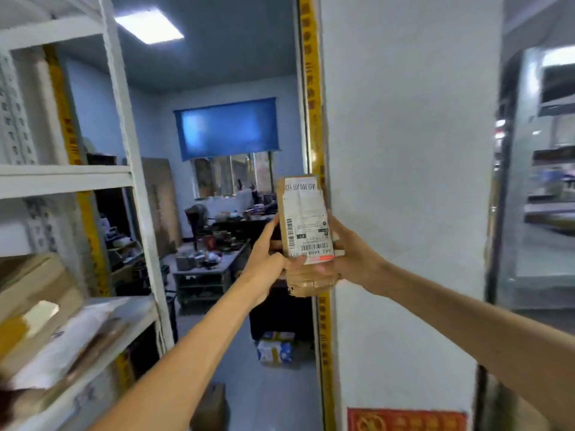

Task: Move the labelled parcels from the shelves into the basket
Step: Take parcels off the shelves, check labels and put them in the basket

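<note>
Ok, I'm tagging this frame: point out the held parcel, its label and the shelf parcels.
parcel (311,283): head view, bare brown lower end.
label (306,219): head view, white middle.
shelf parcels (34,293): head view, brown box top.

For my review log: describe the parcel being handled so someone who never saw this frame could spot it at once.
Start at the white pillar with the yellow tape strip down its edge. In front of that edge, the left hand and right hand hold a small brown parcel upright. Unlike the parcels lying on the shelf at left, it is in the air and its white barcode label faces the camera upside down.
</note>
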